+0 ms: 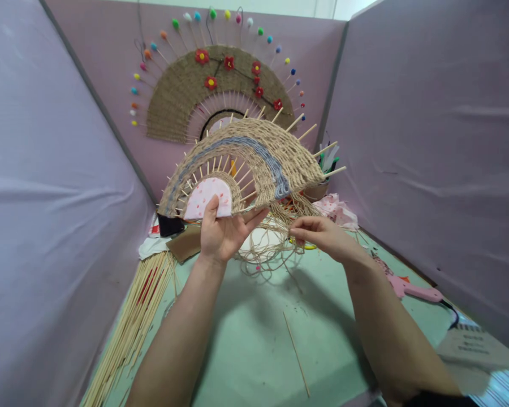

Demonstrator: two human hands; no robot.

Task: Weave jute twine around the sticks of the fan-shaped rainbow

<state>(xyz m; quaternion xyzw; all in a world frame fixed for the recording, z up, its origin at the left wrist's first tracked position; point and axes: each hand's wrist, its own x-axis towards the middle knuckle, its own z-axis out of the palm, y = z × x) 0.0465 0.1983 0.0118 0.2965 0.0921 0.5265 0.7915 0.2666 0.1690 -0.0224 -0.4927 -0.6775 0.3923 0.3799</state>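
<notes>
A half-round woven fan (pixel 246 133) of tan twine with a blue-grey band hangs tilted above the table, wooden sticks poking out along its outer edge. My left hand (pixel 224 229) holds it from below, the thumb over the pink-and-white cloth half-circle (pixel 207 198) at its base and the other fingers behind or under the lower edge. To the right, my right hand (pixel 318 233) is closed in a pinch at loose tan twine (pixel 286 257), which trails from the fan's right end and tangles over a white round thing on the table.
A bundle of thin sticks (pixel 129 322) lies at the left, with a single stick (pixel 296 353) near the front of the green table (pixel 254 345). At the right lies a pink glue gun (pixel 415 290). A larger decorated fan (pixel 169 102) hangs on the back partition.
</notes>
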